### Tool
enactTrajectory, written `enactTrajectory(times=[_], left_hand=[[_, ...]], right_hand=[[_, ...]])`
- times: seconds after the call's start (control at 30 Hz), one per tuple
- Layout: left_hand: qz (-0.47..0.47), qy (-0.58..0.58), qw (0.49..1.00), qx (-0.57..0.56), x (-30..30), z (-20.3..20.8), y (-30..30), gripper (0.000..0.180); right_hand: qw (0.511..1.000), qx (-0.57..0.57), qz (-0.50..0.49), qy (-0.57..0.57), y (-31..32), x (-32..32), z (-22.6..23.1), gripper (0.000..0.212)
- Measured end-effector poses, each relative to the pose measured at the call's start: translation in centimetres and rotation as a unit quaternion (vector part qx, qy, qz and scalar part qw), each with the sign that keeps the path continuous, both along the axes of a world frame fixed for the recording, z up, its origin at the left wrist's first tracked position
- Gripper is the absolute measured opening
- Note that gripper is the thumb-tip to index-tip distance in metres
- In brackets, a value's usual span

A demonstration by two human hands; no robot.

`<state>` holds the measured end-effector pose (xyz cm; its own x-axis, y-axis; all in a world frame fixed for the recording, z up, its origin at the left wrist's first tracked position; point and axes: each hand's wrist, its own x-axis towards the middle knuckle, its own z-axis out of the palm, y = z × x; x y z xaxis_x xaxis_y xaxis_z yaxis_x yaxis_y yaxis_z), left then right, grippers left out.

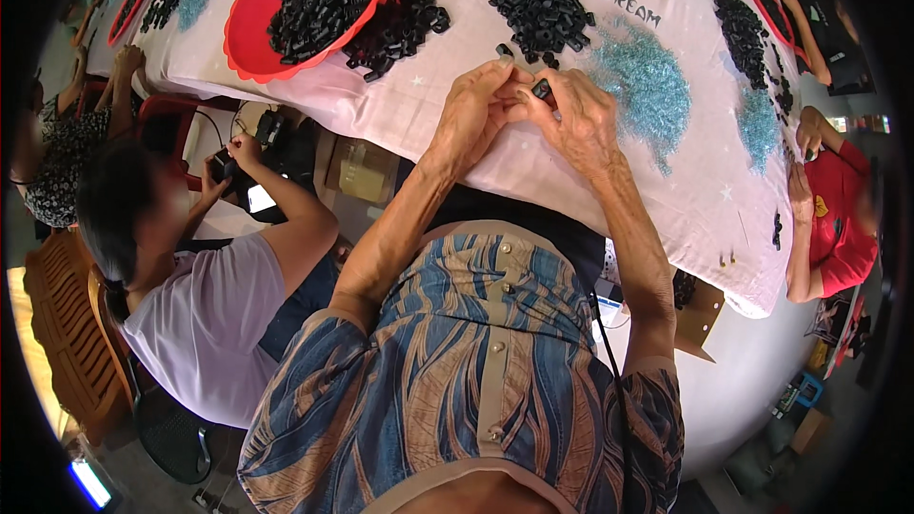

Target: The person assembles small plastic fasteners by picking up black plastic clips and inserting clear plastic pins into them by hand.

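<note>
My hands meet over the near edge of a table covered with a pale pink cloth (pixel 381 119). Between the thumb and fingers of my right hand (pixel 583 124) sits a small black plastic piece (pixel 542 88). The fingers of my left hand (pixel 471 116) are pinched together and touch the right fingertips; whatever they hold is too small or hidden. Just beyond the fingertips lies a heap of similar black pieces (pixel 528 0), with a few loose ones at its near end. Right of my right hand spreads a pile of thin, glittering light-blue bits (pixel 647 90).
A red scalloped bowl (pixel 249 33) holds more black pieces, with a dark pile (pixel 395 29) spilling beside it. A person in a light shirt (pixel 209 324) sits close on my left, holding a small dark object. Another person in red (pixel 843 219) works at the right edge.
</note>
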<state>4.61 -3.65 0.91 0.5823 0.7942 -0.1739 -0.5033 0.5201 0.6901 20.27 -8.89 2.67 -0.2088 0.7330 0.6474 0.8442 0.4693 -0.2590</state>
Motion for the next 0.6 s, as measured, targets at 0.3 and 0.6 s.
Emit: enactTrajectory(times=[0.3, 0.6], left_hand=[[-0.004, -0.008, 1.0, 0.006, 0.14, -0.53, -0.06, 0.02], [-0.021, -0.032, 0.999, 0.003, 0.0, -0.51, 0.06, 0.013]], right_hand=[[1.0, -0.005, -0.006, -0.015, -0.02, 0.06, -0.02, 0.034], [1.0, 0.009, -0.009, -0.019, 0.11, 0.09, -0.27, 0.036]])
